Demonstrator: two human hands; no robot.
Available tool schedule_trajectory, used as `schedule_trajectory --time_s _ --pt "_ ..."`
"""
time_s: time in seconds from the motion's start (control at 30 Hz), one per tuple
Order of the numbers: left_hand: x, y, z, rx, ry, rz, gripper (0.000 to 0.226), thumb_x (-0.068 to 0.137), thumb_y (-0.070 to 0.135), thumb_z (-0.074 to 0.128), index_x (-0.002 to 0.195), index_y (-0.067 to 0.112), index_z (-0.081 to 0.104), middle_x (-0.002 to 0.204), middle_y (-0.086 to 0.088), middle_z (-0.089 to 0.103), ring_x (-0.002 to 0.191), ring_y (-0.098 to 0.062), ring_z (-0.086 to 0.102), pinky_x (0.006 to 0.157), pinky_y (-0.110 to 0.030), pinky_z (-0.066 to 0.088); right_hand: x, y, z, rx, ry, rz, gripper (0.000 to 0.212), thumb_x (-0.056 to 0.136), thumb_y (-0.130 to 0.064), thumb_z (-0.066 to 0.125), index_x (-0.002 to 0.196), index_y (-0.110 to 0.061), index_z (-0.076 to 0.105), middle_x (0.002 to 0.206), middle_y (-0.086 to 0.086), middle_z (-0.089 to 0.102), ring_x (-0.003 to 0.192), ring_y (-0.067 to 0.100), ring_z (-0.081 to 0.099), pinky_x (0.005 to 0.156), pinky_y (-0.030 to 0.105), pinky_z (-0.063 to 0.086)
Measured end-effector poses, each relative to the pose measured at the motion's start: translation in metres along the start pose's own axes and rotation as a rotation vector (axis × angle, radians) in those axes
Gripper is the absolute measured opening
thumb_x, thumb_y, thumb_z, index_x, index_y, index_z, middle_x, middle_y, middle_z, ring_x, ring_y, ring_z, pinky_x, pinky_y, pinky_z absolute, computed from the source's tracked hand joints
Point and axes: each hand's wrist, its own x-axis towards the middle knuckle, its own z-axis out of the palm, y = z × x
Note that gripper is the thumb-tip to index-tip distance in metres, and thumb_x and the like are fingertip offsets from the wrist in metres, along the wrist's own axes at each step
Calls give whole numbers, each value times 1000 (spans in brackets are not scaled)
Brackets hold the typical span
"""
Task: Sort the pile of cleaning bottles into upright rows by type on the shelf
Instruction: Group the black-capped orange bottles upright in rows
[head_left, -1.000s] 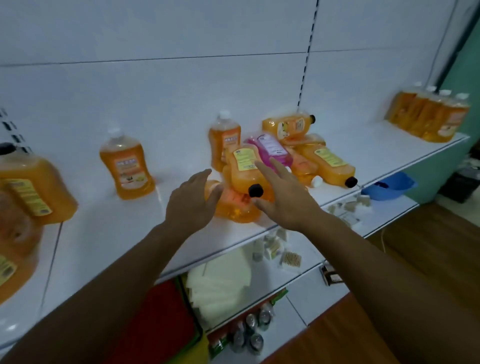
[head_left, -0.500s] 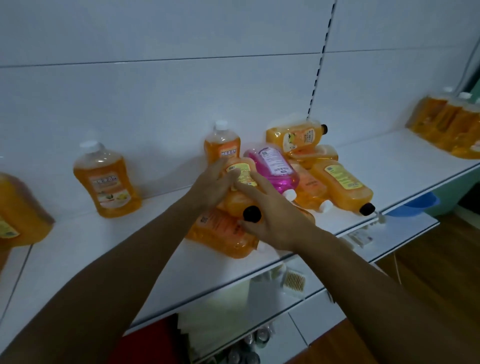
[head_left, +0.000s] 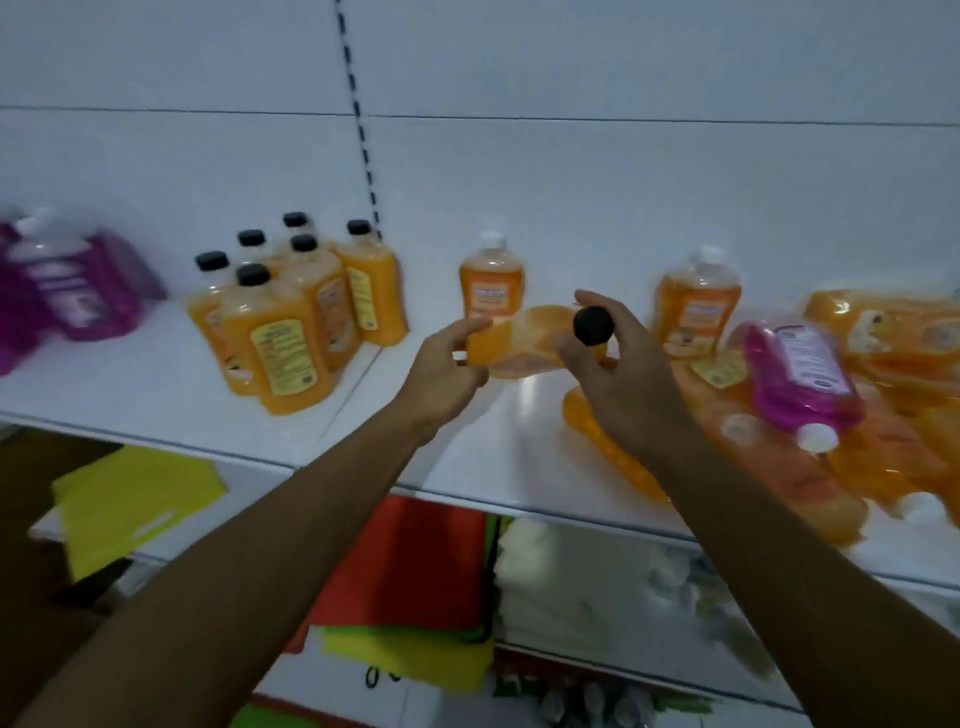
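Above the shelf (head_left: 156, 395), black-capped orange bottle (head_left: 524, 338) (lying sideways), both hands' grip closed round it

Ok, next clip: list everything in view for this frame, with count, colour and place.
held bottle: one, orange, black cap, lying sideways above the shelf between both hands
black-capped bottles: six caps visible, orange, upright cluster, shelf left of centre
white-capped bottles: two, orange, upright at the back wall, centre and right
pile: several orange bottles lying down, shelf right; count unclear
pink bottle: one, lying on the pile
purple bottles: blurred, far left; count unclear
shelf: white
lower shelves: yellow, red and green sheets, white stack
left hand: grips the bottle's base end
right hand: grips its cap end
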Motion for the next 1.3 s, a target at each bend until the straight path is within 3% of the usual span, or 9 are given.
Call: schedule_trajectory --time_s 0.13,0.3,0.57,0.7,0.83,0.9,0.97,1.07,1.3 --pt "-44 -32 -53 146 156 -20 60 69 24 84 123 20 59 116 -5 62 102 -23 62 87 -45 55 2 -7 57 84 -163 -64 59 75 -43 76 127 -26 52 115 -7 62 104 12 62 92 40 53" --pt "-70 -58 -113 237 299 -55 64 63 51 81 119 27 61 112 4 65 101 -18 61 84 -47 55 8 -25 123 54 -248 -201 62 77 -29 78 131 -23 49 116 -3 60 104 16 61 88 40 55" --pt "-31 -83 -144 307 269 -15 49 77 53 71 119 28 62 111 11 68 97 -9 65 84 -35 56 64 -30 174 -98 -239 -251 61 81 -29 74 134 -26 46 121 0 61 103 20 63 84 43 56" --pt "-6 -82 -125 217 207 19 41 83 55 64 114 28 65 106 11 69 91 -4 64 73 -17 52 92 -20 171 -178 -215 -185 61 84 -25 72 138 -28 43 127 -1 57 111 20 58 94 45 51" --pt "27 -94 -115 247 177 28 35 89 34 64 122 22 64 120 4 66 102 -18 64 87 -40 55 114 -3 166 -150 -218 -84 56 87 -16 68 136 -27 44 122 -5 56 109 19 60 93 44 52" --pt "37 -99 -114 273 191 30 36 91 27 63 126 20 61 124 1 64 107 -21 62 89 -43 53 121 2 168 -120 -223 -57 57 85 -14 69 134 -27 43 116 -7 57 106 16 61 88 35 54" --pt "40 -102 -111 303 194 42 40 91 28 63 129 19 57 125 -1 63 110 -22 60 91 -43 52 128 3 175 -128 -229 -55 63 81 -21 74 134 -28 40 116 -3 57 104 15 61 85 30 53" --pt "39 -104 -107 279 130 57 49 91 23 62 138 18 47 132 -2 58 117 -23 55 96 -36 46 138 5 190 -153 -244 -58 76 76 -38 78 138 -32 35 129 1 51 115 17 54 96 38 50" --pt "38 -103 -115 239 -24 10 59 94 27 58 147 21 34 144 2 48 131 -18 45 107 -30 36 145 0 211 -202 -261 -79 82 81 -32 76 148 -27 28 143 5 37 128 21 42 107 39 40"
